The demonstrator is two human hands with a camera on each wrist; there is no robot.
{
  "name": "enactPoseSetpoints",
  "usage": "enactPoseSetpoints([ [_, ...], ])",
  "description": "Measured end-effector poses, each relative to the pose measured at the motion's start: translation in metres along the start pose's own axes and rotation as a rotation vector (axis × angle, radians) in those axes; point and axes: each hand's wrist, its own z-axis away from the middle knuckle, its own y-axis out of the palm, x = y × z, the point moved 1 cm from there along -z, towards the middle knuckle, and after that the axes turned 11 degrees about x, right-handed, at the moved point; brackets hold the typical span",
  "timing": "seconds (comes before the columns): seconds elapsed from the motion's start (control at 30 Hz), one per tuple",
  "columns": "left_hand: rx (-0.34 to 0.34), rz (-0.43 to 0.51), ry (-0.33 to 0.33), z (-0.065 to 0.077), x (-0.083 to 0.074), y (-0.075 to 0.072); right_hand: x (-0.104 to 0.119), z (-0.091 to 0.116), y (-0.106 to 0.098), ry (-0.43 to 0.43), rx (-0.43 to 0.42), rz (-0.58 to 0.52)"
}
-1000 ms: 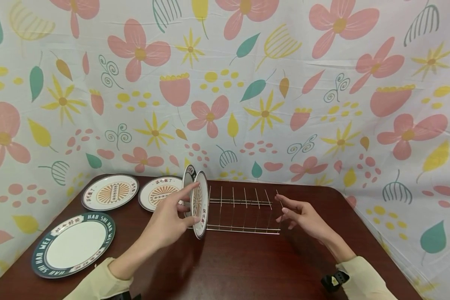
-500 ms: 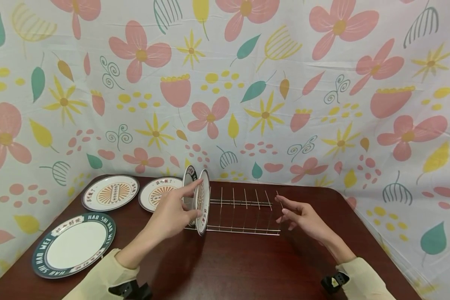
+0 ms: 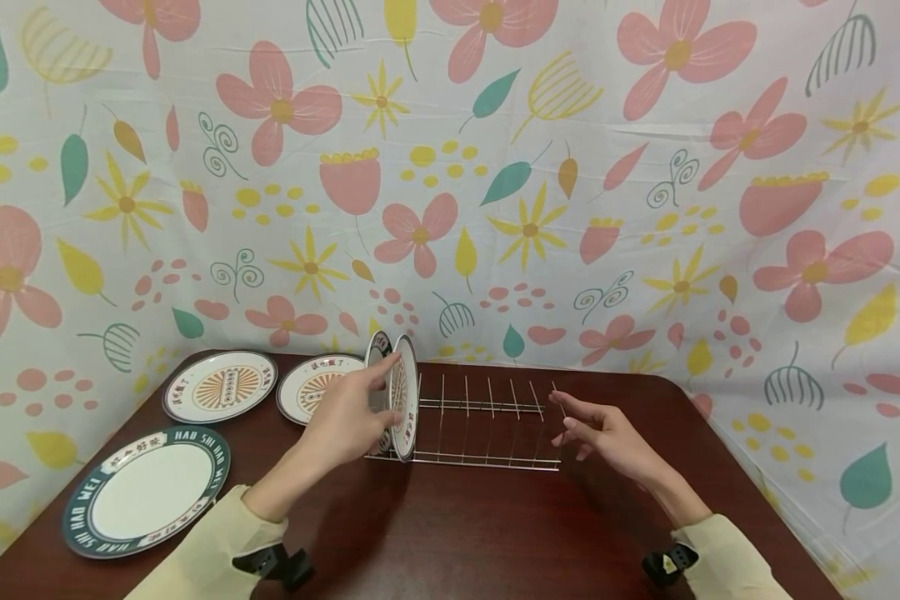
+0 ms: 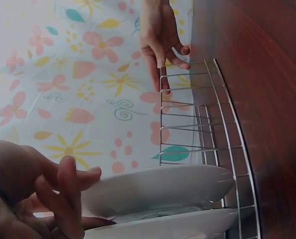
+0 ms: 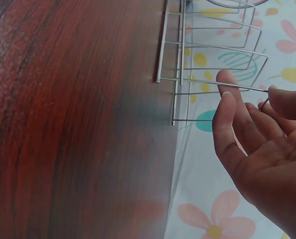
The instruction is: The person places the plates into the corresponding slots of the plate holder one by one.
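My left fingers (image 3: 378,371) are clamped on a plate (image 3: 408,392), upright at the wire rack's (image 3: 487,464) left end, just beside a second plate (image 3: 375,355), though I can't tell whether it's fully seated; my right fingers (image 3: 579,405) pinch the rack's right end. I'd expect it stiff, slick and perhaps brittle, manageable one-handed, best taken by the rim. Below lies a reddish-brown tabletop (image 3: 480,529) with a soft sheen, and flower-printed cloth (image 3: 450,117) hangs behind.
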Motion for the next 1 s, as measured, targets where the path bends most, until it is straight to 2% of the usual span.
enactPoseSetpoints([
  [0.17,0.018,-0.067,0.0,-0.005,-0.001,0.001,0.0,0.0,0.0,0.0,-0.004,0.009],
  [0.33,0.037,-0.041,-0.035,-0.005,-0.002,0.002,0.0,-0.002,0.0,0.008,-0.009,0.021],
  [0.73,-0.005,-0.097,-0.026,-0.002,-0.005,0.002,0.001,0.0,-0.001,0.004,0.0,0.017],
  [0.87,-0.046,-0.124,0.01,0.002,-0.006,0.001,0.0,-0.001,0.0,0.013,-0.005,0.008],
  [1.0,-0.162,-0.172,0.11,0.01,-0.009,-0.007,0.0,0.001,0.0,0.001,0.001,0.01],
])
